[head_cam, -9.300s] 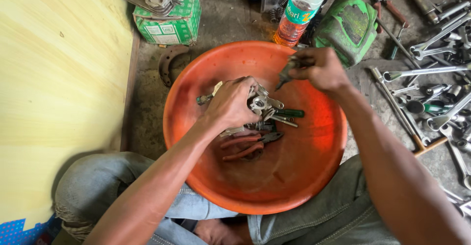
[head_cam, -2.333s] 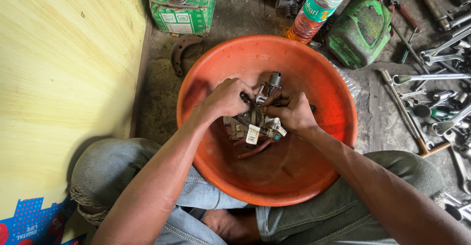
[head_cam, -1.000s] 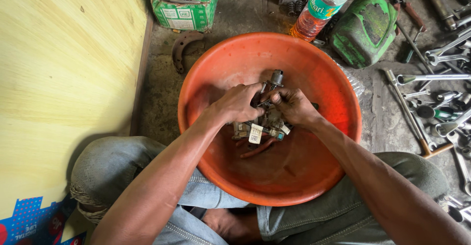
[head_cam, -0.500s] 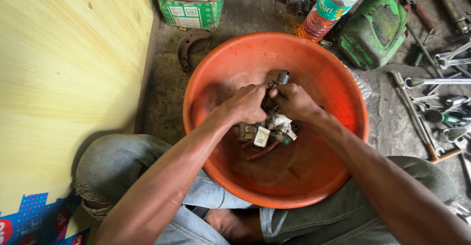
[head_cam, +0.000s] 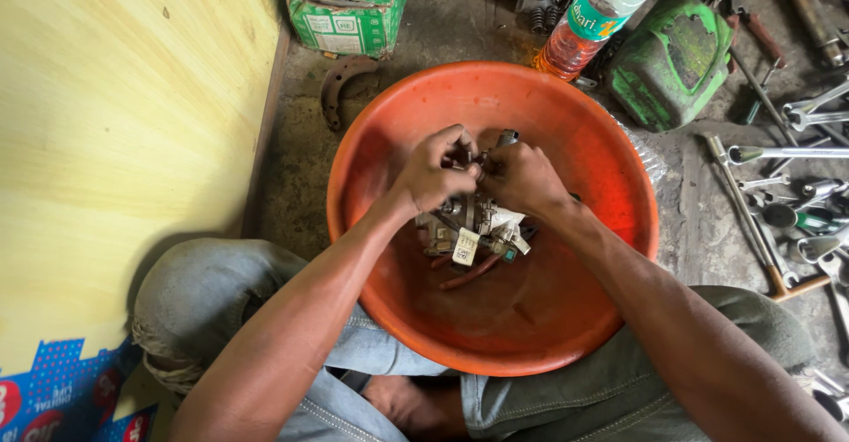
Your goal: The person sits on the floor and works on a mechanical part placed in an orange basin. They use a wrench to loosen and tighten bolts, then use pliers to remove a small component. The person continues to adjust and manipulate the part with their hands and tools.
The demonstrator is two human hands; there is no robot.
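Here, your left hand (head_cam: 435, 169) and right hand (head_cam: 523, 176) both clamp one greasy metal carburettor (head_cam: 473, 222), tagged, inside one round orange plastic basin (head_cam: 619, 256); one bottle (head_cam: 594, 15) stands beyond.

— Orange basin (head_cam: 566, 318), plain all round?
— Plain orange. Grey metal part (head_cam: 469, 216) inside, white tag (head_cam: 465, 247). Green-and-white printed box (head_cam: 349, 17); grimy green cover (head_cam: 672, 57); yellow wall (head_cam: 115, 123).

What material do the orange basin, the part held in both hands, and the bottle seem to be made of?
Orange basin: likely plastic, with a smooth, even colour and a dull sheen.
Part under the left hand and right hand: apparently grey, grimy cast metal.
Bottle: clear plastic; orange liquid shows through.
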